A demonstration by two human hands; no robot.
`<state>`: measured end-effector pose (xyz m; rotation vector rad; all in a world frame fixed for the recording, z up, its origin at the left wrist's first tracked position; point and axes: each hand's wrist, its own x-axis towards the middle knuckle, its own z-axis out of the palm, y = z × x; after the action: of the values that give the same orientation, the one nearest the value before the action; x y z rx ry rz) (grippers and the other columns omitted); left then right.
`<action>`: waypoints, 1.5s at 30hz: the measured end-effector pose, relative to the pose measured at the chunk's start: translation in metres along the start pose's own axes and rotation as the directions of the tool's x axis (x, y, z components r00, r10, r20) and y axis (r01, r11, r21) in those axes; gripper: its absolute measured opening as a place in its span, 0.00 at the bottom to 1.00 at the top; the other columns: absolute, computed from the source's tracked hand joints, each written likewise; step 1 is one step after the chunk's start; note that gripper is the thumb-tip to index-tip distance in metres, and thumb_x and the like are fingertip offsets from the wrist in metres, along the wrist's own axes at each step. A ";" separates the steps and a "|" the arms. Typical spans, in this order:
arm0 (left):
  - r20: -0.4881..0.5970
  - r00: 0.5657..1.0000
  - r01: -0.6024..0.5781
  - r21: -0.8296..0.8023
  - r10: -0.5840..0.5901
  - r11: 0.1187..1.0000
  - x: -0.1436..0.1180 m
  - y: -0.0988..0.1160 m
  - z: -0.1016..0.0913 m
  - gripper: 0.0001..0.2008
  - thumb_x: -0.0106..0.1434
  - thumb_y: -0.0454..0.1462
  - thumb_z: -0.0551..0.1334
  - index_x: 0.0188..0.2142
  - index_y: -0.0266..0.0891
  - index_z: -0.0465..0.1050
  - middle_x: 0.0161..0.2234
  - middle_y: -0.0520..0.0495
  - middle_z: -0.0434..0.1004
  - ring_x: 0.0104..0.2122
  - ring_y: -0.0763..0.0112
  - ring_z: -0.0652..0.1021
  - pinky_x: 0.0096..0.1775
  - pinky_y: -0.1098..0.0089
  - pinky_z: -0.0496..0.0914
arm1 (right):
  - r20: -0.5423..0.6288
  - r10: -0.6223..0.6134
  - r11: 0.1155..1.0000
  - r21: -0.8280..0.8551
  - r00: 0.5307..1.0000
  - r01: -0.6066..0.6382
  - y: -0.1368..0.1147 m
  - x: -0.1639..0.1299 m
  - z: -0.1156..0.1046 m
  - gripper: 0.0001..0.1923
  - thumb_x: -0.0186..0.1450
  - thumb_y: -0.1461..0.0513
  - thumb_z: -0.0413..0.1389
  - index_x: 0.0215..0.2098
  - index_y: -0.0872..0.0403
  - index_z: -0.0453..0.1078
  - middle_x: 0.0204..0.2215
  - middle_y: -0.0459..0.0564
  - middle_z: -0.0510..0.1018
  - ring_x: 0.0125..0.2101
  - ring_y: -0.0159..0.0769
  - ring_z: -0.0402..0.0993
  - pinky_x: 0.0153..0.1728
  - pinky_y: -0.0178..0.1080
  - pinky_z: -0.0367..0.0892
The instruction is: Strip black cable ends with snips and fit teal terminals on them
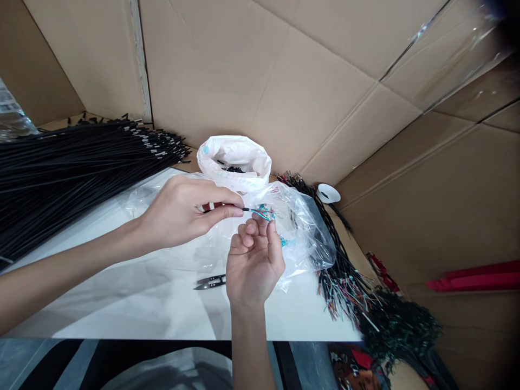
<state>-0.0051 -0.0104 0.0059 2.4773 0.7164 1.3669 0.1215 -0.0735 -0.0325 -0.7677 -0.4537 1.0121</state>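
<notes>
The hands (pixel 182 208) meet at a black cable (pixel 246 209) with coloured wires (pixel 260 213) above a white table (pixel 154 309)

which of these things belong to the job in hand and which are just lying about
Likely in the job:
black cable, held in the left hand
its coloured wires, close to the right hand
snips, lying nearby
black cable bundle, left
cables with coloured wire ends, right
clear plastic, beneath the hands

Probably just lying about:
red object, far right
dark green tangle, lower right

A wiring workshop is indicated: a thin cable (pixel 246 209) is held over a white worktop (pixel 162 309) backed by cardboard (pixel 244 70), where snips (pixel 210 282) and heaped black cables (pixel 73 173) are laid.
</notes>
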 end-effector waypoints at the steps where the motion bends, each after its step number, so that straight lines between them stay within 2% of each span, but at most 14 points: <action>1: -0.001 1.000 0.009 -0.004 -0.009 1.000 0.000 0.000 0.000 0.06 0.68 0.37 0.65 0.35 0.44 0.83 0.29 0.55 0.85 0.24 0.76 0.76 0.30 0.74 0.68 | 0.004 0.000 1.000 0.005 1.000 0.000 0.001 0.000 0.000 0.15 0.58 0.50 0.60 0.35 0.52 0.70 0.24 0.43 0.66 0.21 0.27 0.56 0.20 0.32 0.53; 6: 0.001 0.999 0.035 0.018 -0.035 0.999 -0.001 -0.002 0.000 0.07 0.68 0.39 0.64 0.36 0.50 0.83 0.28 0.56 0.83 0.24 0.74 0.76 0.31 0.72 0.68 | 0.013 0.022 1.000 0.013 1.000 -0.022 0.004 -0.002 -0.001 0.20 0.54 0.48 0.64 0.36 0.52 0.71 0.23 0.42 0.67 0.20 0.26 0.56 0.19 0.31 0.52; 10: -0.008 1.000 0.000 0.075 0.001 0.997 -0.002 -0.006 -0.001 0.06 0.68 0.39 0.64 0.37 0.49 0.83 0.28 0.55 0.83 0.24 0.73 0.77 0.31 0.71 0.67 | 0.013 0.032 0.998 -0.055 0.999 -0.032 -0.002 -0.001 -0.001 0.17 0.52 0.51 0.64 0.34 0.53 0.72 0.25 0.45 0.71 0.20 0.26 0.58 0.18 0.32 0.54; 13: 0.008 0.994 -0.107 0.148 0.107 0.983 -0.002 -0.008 -0.004 0.07 0.70 0.38 0.63 0.38 0.45 0.82 0.27 0.53 0.83 0.25 0.74 0.77 0.30 0.72 0.67 | 0.017 0.027 0.995 -0.100 0.999 -0.025 -0.006 0.004 -0.004 0.12 0.52 0.54 0.63 0.30 0.53 0.73 0.24 0.46 0.74 0.19 0.26 0.58 0.17 0.32 0.55; 16: 0.056 0.968 -0.251 0.273 0.245 0.929 -0.002 -0.008 -0.007 0.09 0.71 0.37 0.61 0.37 0.41 0.81 0.26 0.53 0.82 0.24 0.75 0.77 0.28 0.73 0.66 | 0.002 -0.014 0.989 -0.144 1.000 0.014 -0.007 0.010 -0.009 0.09 0.54 0.56 0.62 0.28 0.53 0.72 0.23 0.44 0.74 0.19 0.26 0.60 0.17 0.32 0.56; 20: 0.109 0.928 -0.367 0.412 0.355 0.834 -0.005 -0.002 -0.008 0.08 0.70 0.32 0.60 0.38 0.42 0.79 0.29 0.56 0.85 0.27 0.74 0.80 0.29 0.72 0.67 | -0.029 -0.080 0.980 -0.187 0.996 0.073 -0.006 0.014 -0.010 0.09 0.55 0.57 0.63 0.30 0.54 0.72 0.21 0.41 0.71 0.19 0.26 0.64 0.18 0.32 0.59; 23: 0.114 0.898 -0.422 0.495 0.424 0.759 -0.007 0.002 -0.006 0.11 0.68 0.27 0.59 0.37 0.41 0.78 0.32 0.57 0.86 0.29 0.72 0.82 0.27 0.71 0.68 | -0.050 -0.071 0.987 -0.151 0.996 0.063 -0.005 0.012 -0.007 0.12 0.54 0.57 0.66 0.29 0.53 0.71 0.20 0.39 0.70 0.18 0.25 0.62 0.17 0.31 0.58; 26: 0.097 0.898 -0.413 0.525 0.429 0.744 -0.009 0.003 -0.003 0.10 0.68 0.27 0.59 0.36 0.41 0.77 0.31 0.58 0.86 0.29 0.72 0.82 0.27 0.70 0.69 | -0.050 -0.044 0.993 -0.109 0.998 0.039 -0.003 0.009 -0.002 0.14 0.54 0.56 0.68 0.29 0.53 0.69 0.20 0.38 0.67 0.17 0.23 0.60 0.17 0.30 0.58; 31: -0.004 0.947 -0.293 0.400 0.321 0.868 -0.009 0.002 0.000 0.06 0.68 0.30 0.63 0.39 0.40 0.79 0.33 0.54 0.86 0.29 0.73 0.82 0.31 0.72 0.71 | -0.097 -0.093 0.992 -0.094 0.991 0.084 0.004 0.002 0.006 0.14 0.56 0.56 0.67 0.33 0.54 0.70 0.23 0.39 0.68 0.20 0.23 0.59 0.18 0.31 0.58; 34: -0.032 0.963 -0.244 0.317 0.268 0.917 -0.009 0.005 0.004 0.06 0.68 0.29 0.64 0.38 0.38 0.79 0.32 0.53 0.86 0.28 0.73 0.80 0.31 0.72 0.70 | -0.150 -0.115 0.993 -0.023 0.982 0.113 0.008 -0.003 0.011 0.13 0.57 0.57 0.67 0.33 0.53 0.70 0.21 0.37 0.65 0.19 0.23 0.57 0.18 0.30 0.55; 37: -0.064 0.950 -0.269 0.318 0.304 0.909 -0.010 0.005 0.008 0.05 0.68 0.29 0.64 0.37 0.37 0.79 0.31 0.54 0.85 0.26 0.75 0.79 0.31 0.73 0.69 | -0.155 -0.072 0.994 0.065 0.985 0.083 0.008 -0.003 0.014 0.12 0.56 0.59 0.67 0.31 0.53 0.69 0.19 0.36 0.62 0.19 0.22 0.56 0.18 0.28 0.54; 42: -0.072 0.920 -0.333 0.374 0.385 0.866 -0.011 0.001 0.010 0.04 0.65 0.27 0.66 0.38 0.36 0.78 0.32 0.52 0.85 0.27 0.72 0.78 0.30 0.71 0.69 | -0.059 0.109 0.991 0.087 0.992 -0.103 -0.001 0.001 0.010 0.12 0.57 0.57 0.66 0.28 0.54 0.69 0.21 0.39 0.68 0.21 0.22 0.60 0.20 0.27 0.59; 45: -0.067 0.917 -0.339 0.390 0.394 0.856 -0.011 0.003 0.010 0.05 0.64 0.27 0.67 0.37 0.36 0.78 0.32 0.53 0.85 0.27 0.71 0.78 0.30 0.70 0.69 | -0.039 0.058 0.998 0.033 0.998 -0.057 -0.002 0.002 0.008 0.11 0.58 0.58 0.65 0.27 0.55 0.70 0.21 0.40 0.69 0.20 0.22 0.60 0.19 0.27 0.59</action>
<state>-0.0009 -0.0181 -0.0069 2.9590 0.5931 1.6935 0.1187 -0.0697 -0.0260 -0.7751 -0.3821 1.0534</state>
